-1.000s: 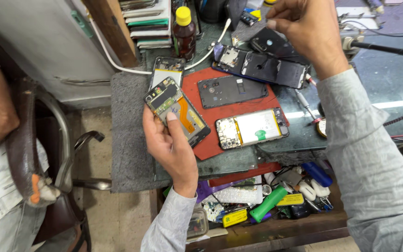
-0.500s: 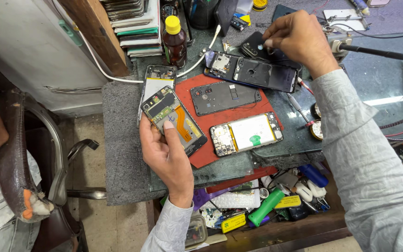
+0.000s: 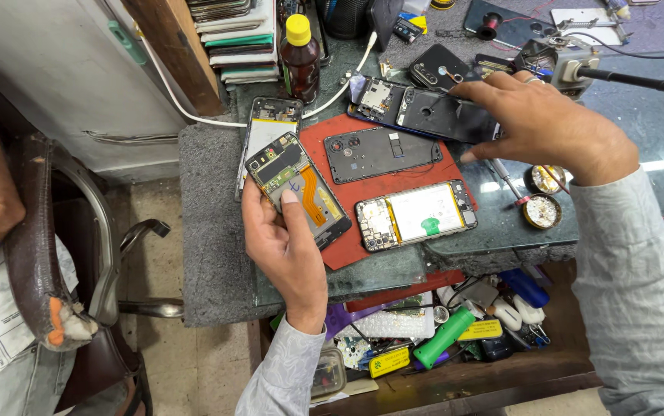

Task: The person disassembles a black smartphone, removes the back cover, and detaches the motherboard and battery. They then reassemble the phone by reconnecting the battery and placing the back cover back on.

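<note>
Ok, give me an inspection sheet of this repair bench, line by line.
Surface: red mat on a grey-padded bench.
Job's things: opened phone held above the bench edge; dark phone frame under the other hand.
Clutter: two more opened phones, a back cover, brown bottle, tool-filled drawer.
Hands: left hand grips the opened phone; right hand rests fingertips on the dark frame.
Cables: white cable along the bench's back.
Surroundings: chair; another person's arm at left.
</note>
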